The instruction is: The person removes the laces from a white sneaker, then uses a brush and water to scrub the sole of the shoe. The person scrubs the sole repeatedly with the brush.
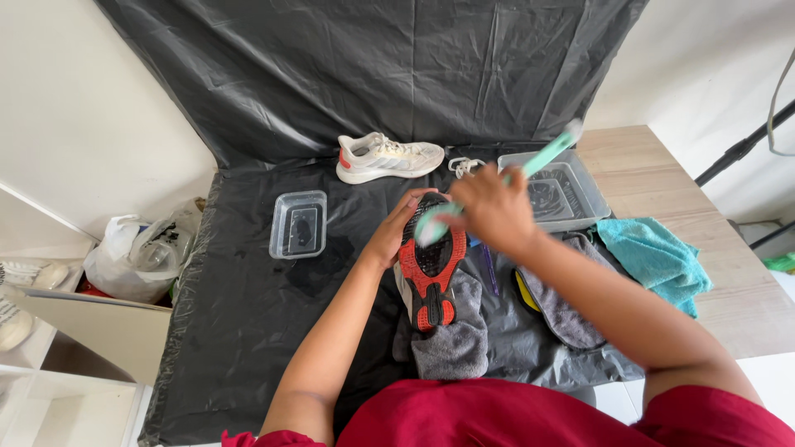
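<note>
A sneaker [429, 277] lies sole up on a grey towel [454, 341], showing a black and red-orange tread. My left hand [396, 228] grips its toe end from the left side. My right hand [490, 209] is closed around a mint-green brush [530, 165], whose head rests blurred on the front of the sole while the handle sticks up and to the right. The matching white sneaker [387, 157] stands upright at the back of the black plastic sheet [248, 306].
A clear plastic tub [298, 223] sits left of the shoe, a larger clear tray [571, 194] to the right. White laces [464, 165] lie by the tray. A teal cloth [658, 258], another grey towel [563, 310] and a white plastic bag [137, 257] flank the sheet.
</note>
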